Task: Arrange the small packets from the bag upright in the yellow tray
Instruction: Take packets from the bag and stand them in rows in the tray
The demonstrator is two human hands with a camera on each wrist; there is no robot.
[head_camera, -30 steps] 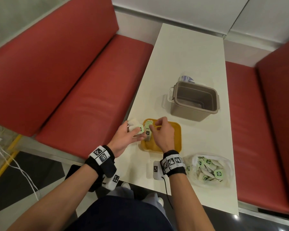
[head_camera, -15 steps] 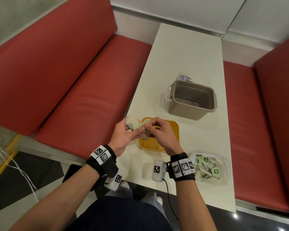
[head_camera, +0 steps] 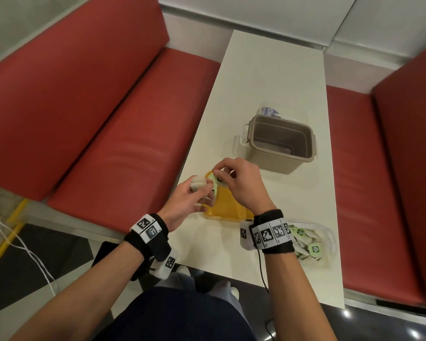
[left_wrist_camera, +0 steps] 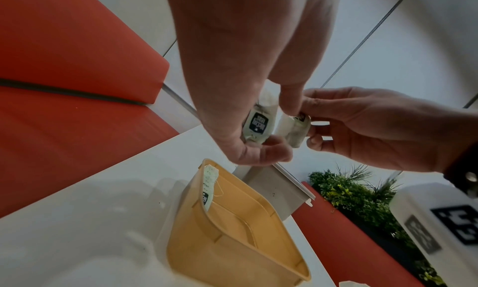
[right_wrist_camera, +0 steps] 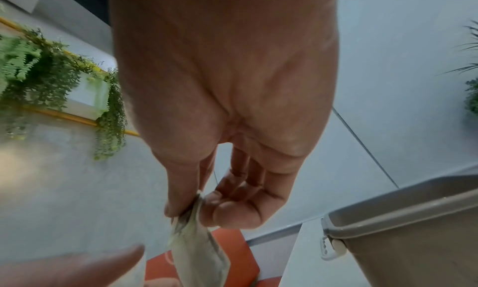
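Observation:
The yellow tray (head_camera: 228,210) sits at the table's near left edge, partly under my hands. One small green-and-white packet (left_wrist_camera: 210,186) stands upright against its far left wall. Just above the tray's far end, my left hand (head_camera: 202,191) grips a small bunch of packets (head_camera: 197,183), and one of these packets (left_wrist_camera: 258,124) shows its dark label. My right hand (head_camera: 217,174) meets it and pinches a single packet (right_wrist_camera: 198,242) between thumb and fingers. The clear bag (head_camera: 310,244) with several more packets lies to the right of my right wrist.
A grey plastic container (head_camera: 280,143) stands open and empty behind the tray, with a clear lid (head_camera: 271,112) lying beyond it. Red bench seats (head_camera: 123,148) flank the white table (head_camera: 268,77). A cable hangs from my right wrist over the near table edge.
My right hand left the tray, rose to the left hand and took hold of one packet from the bunch there. The left hand stayed almost still.

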